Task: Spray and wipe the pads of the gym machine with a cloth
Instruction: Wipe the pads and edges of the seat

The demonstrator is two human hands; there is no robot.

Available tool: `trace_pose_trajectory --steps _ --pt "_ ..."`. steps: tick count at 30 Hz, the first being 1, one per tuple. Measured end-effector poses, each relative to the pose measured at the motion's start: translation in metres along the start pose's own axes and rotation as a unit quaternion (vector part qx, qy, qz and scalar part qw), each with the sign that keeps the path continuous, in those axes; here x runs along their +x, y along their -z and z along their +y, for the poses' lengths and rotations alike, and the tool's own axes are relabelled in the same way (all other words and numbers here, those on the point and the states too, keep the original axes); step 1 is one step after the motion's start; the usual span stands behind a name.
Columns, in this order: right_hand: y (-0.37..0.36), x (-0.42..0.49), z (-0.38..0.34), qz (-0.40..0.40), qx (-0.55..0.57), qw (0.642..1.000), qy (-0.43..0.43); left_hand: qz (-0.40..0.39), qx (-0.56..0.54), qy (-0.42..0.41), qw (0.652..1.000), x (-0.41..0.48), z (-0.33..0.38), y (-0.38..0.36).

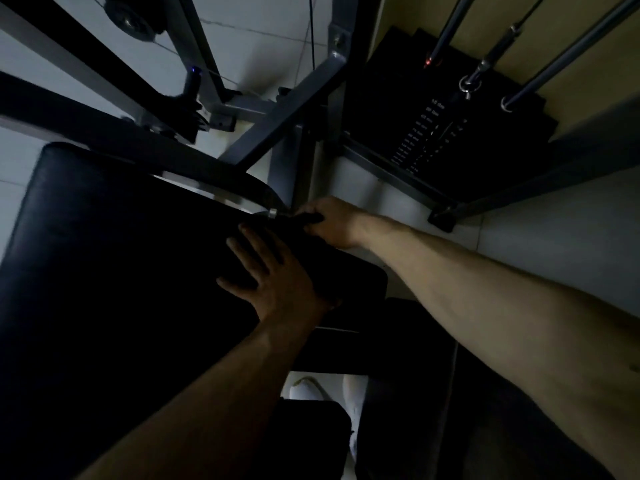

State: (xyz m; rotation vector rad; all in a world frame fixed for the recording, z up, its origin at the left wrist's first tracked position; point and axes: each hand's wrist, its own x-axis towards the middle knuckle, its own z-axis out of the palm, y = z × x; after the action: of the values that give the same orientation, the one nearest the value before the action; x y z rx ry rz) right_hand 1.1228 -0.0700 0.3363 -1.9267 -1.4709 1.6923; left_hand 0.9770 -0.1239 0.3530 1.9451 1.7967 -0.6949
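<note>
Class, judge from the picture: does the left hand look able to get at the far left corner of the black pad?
Probably yes. The left hand lies flat on the black pad, and nothing shows on the surface between it and that corner, though the light is poor.

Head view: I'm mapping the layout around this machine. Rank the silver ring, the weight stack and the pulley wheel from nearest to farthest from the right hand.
1. Silver ring, just left of the right hand, by the edge of the pad.
2. Weight stack, beyond the hand, upper right.
3. Pulley wheel, far upper left.
</note>
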Motion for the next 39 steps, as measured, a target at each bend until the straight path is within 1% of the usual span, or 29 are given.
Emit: trace_pose_trajectory --steps 3,5,7,8,10,12,14,15,17,19,21,22,24,25,26,28,29,31,32,34,36,37,38,39 --pt "0.010 -0.023 0.046 -0.017 -0.024 0.997 -0.064 0.021 0.020 0.052 0.998 0.007 0.007 -0.009" --pt "0.021 -0.044 0.072 -0.046 -0.038 0.990 -0.125 0.021 0.032 0.051 0.998 0.006 0.011 -0.009" --pt "0.025 -0.056 0.082 -0.070 -0.052 0.980 -0.178 0.027 0.035 0.054 0.998 0.006 0.015 -0.006" --pt "0.025 -0.053 0.080 -0.062 -0.059 0.980 -0.179 0.024 0.037 0.060 0.997 0.008 0.015 -0.005" --pt "0.017 -0.038 0.065 -0.019 -0.047 0.988 -0.144 0.024 0.043 0.068 0.997 0.013 0.015 -0.009" --pt "0.005 -0.019 0.045 0.010 -0.013 0.995 -0.101 0.050 0.022 0.067 0.996 0.014 0.015 -0.015" --pt "0.001 -0.014 0.040 0.019 0.006 0.996 -0.087 0.083 -0.003 0.082 0.993 0.011 0.020 -0.013" --pt "0.003 -0.019 0.044 0.016 0.010 0.995 -0.094 0.074 0.004 0.089 0.993 0.011 0.022 -0.010" --pt "0.008 -0.036 0.063 0.013 0.039 0.990 -0.134 0.023 0.041 0.091 0.995 0.012 0.024 -0.008" --pt "0.007 -0.052 0.082 0.020 0.062 0.979 -0.194 0.003 0.055 0.083 0.995 0.013 0.019 -0.008" --pt "0.001 -0.059 0.098 0.024 0.053 0.964 -0.261 0.020 0.043 0.074 0.996 0.013 0.018 -0.012" --pt "-0.004 -0.060 0.104 0.026 0.069 0.952 -0.298 0.039 0.029 0.076 0.996 0.010 0.019 -0.011" --pt "-0.008 -0.057 0.108 0.041 0.158 0.923 -0.349 0.051 0.019 0.066 0.996 0.012 0.017 -0.013" --pt "-0.008 -0.055 0.107 0.050 0.190 0.915 -0.353 0.038 0.023 0.058 0.997 0.015 0.014 -0.016" --pt "-0.010 -0.053 0.107 0.053 0.190 0.916 -0.350 0.031 0.020 0.046 0.998 0.019 0.009 -0.021" --pt "-0.016 -0.054 0.103 0.052 0.136 0.929 -0.341 0.049 0.013 0.029 0.998 0.022 0.003 -0.027" --pt "-0.020 -0.058 0.099 0.057 0.108 0.933 -0.338 0.055 0.017 0.031 0.998 0.023 0.003 -0.031" --pt "-0.027 -0.072 0.089 0.074 0.092 0.935 -0.334 0.066 0.027 0.058 0.996 0.017 0.008 -0.027" --pt "-0.031 -0.081 0.082 0.086 0.082 0.937 -0.329 0.080 0.037 0.065 0.994 0.014 0.009 -0.026" --pt "-0.042 -0.100 0.060 0.104 0.051 0.946 -0.303 0.105 0.029 0.041 0.993 0.015 0.010 -0.027" --pt "-0.064 -0.112 0.033 0.115 0.030 0.960 -0.254 0.157 -0.018 0.036 0.987 0.014 0.011 -0.029" --pt "-0.075 -0.115 0.022 0.140 0.019 0.964 -0.226 0.158 -0.059 0.022 0.985 0.012 0.009 -0.025" --pt "-0.084 -0.115 0.018 0.182 0.006 0.962 -0.204 0.146 -0.080 0.021 0.986 0.009 0.004 -0.020" --pt "-0.087 -0.111 0.020 0.237 -0.004 0.952 -0.196 0.146 -0.063 0.020 0.987 0.007 0.000 -0.018"
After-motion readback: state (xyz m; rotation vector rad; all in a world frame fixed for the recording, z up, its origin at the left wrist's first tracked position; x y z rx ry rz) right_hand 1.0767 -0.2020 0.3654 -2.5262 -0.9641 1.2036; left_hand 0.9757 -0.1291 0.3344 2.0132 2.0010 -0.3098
